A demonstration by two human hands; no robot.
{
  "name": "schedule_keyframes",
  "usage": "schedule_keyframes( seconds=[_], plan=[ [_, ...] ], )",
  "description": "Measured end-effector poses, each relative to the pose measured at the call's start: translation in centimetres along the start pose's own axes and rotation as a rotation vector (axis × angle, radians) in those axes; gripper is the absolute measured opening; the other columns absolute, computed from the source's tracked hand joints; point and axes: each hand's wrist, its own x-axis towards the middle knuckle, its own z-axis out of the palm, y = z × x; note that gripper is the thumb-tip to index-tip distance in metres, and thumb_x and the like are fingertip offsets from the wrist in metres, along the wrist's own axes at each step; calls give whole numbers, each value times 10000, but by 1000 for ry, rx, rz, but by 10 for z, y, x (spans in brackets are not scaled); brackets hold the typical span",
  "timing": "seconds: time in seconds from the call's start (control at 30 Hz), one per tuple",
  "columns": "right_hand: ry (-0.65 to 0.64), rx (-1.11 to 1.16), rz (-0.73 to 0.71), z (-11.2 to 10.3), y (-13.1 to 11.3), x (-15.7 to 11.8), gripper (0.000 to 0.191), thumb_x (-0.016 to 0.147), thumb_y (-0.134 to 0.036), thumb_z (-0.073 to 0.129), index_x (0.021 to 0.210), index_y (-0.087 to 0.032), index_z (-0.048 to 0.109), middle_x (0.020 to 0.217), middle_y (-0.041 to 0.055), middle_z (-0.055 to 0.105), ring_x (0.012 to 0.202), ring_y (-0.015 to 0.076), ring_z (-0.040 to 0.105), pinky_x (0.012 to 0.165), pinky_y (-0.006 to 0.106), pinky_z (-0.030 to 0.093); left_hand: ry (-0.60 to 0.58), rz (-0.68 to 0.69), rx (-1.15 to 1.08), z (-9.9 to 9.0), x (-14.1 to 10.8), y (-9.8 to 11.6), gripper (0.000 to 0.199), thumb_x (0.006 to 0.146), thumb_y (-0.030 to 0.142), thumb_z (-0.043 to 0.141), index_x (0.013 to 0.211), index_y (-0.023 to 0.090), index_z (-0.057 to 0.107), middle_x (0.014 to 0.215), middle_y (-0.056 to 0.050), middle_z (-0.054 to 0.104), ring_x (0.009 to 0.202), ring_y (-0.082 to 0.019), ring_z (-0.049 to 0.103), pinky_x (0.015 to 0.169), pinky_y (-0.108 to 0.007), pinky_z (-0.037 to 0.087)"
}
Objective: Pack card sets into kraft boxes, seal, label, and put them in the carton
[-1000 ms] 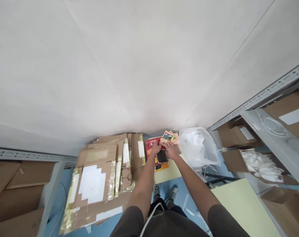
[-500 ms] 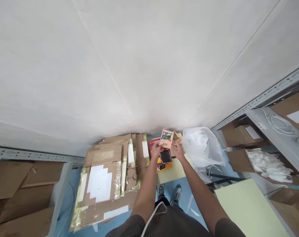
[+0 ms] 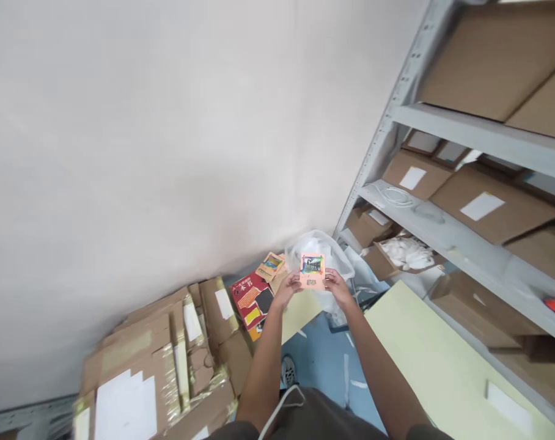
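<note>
A pink-orange booklet (image 3: 312,272) with a framed picture on its cover is held up between both hands. My left hand (image 3: 287,289) grips its left edge, and my right hand (image 3: 338,287) is closed on the right edge. Behind and to the left lies a red book (image 3: 245,292) with dark and yellow patches on its cover. Just beyond that, an orange booklet with a blue-green picture (image 3: 271,265) rests near the wall, overlapping other tan paper. All of these lie at a pale yellow surface (image 3: 305,315).
Flattened cardboard boxes (image 3: 135,348) are stacked on the left. A clear plastic bag of white material (image 3: 335,250) stands behind my hands. At the right are a pale yellow tabletop (image 3: 436,357) and a metal shelf (image 3: 465,235) with cartons. A white wall (image 3: 167,153) rises ahead.
My view has turned to the right. The booklet has moved rightward in both hands, away from the red book to in front of the plastic bag.
</note>
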Motion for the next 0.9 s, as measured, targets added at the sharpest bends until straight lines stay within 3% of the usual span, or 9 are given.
schedule_keyframes(
  seconds=[0.1,0.27,0.47,0.6,0.73,0.83,0.9],
  plan=[
    [59,53,-19,-58,-12,-35,522,659,-405,784,1139,-267,634,1003,48,758,936,272,733,765,385,597,-110,19,42,57,0,-1,695,689,312,809,1362,228,657,1109,-79,724,990,-227,717,881,-384,594],
    [166,130,-60,-168,-24,-107,609,657,-376,804,1235,-270,646,973,44,756,911,277,729,757,399,599,-245,-21,120,176,-12,-25,670,707,277,791,1358,228,639,1204,-110,711,1023,-247,717,857,-374,601],
    [332,261,-58,-301,-18,-210,634,635,-309,806,1252,-316,659,940,-9,714,887,233,714,783,376,583,-455,-114,155,324,-27,-78,669,666,252,816,1309,241,633,1136,-64,697,957,-200,704,829,-336,591],
    [461,337,-72,-373,-8,-274,637,621,-263,808,1238,-335,665,925,-28,689,850,198,694,752,337,564,-570,-165,187,414,-39,-116,660,647,236,816,1283,242,638,1091,-47,675,944,-184,695,808,-307,582],
    [556,389,-97,-418,-1,-317,623,623,-257,811,1223,-327,660,916,-29,695,829,190,697,754,338,562,-652,-206,239,477,-51,-141,660,645,224,803,1284,240,638,1082,-54,672,956,-194,701,811,-318,586],
    [603,428,-105,-435,4,-332,627,634,-260,809,1234,-318,636,943,-20,730,841,195,716,784,349,565,-692,-204,284,503,-51,-150,674,654,218,799,1309,232,640,1083,-63,684,947,-196,709,827,-331,587],
    [635,438,-105,-441,6,-335,632,638,-266,805,1241,-309,622,971,-4,757,857,209,729,797,365,570,-650,-133,364,514,-45,-153,701,661,205,802,1342,225,641,1095,-75,700,950,-198,710,859,-344,585]
  ],
)
